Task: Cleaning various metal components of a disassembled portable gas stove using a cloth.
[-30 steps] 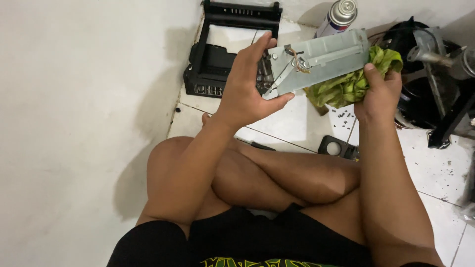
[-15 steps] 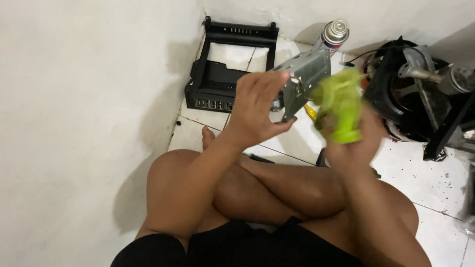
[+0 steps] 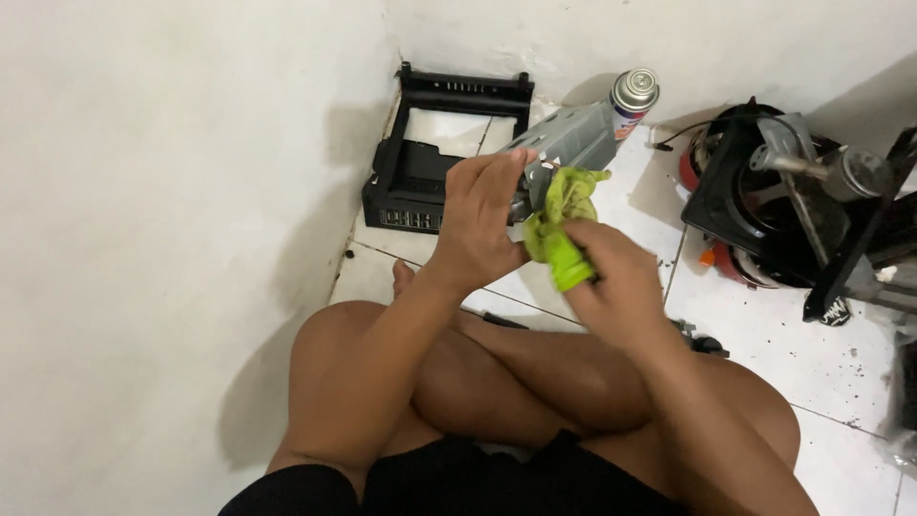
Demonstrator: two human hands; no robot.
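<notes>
White tiled floor (image 3: 764, 334) meets plain white walls in the far corner, and you sit on it cross-legged, facing that corner. Your left hand (image 3: 482, 225) is closed around the near end of a grey metal part (image 3: 564, 143), holding it up over the floor so that it slants away toward the far right. Your right hand (image 3: 616, 282) grips a bunched bright green cloth (image 3: 557, 225), fingers folded tight on it, and the cloth presses against the near end of the metal part, just beside your left fingers. Behind the part, touching the far wall's foot, stands a spray can (image 3: 632, 96) with a silver top. To the far left, in the corner, lies a black plastic housing (image 3: 430, 158), open side up. On the right sits a pile of dark machine parts (image 3: 793, 191) with a red rim showing.
</notes>
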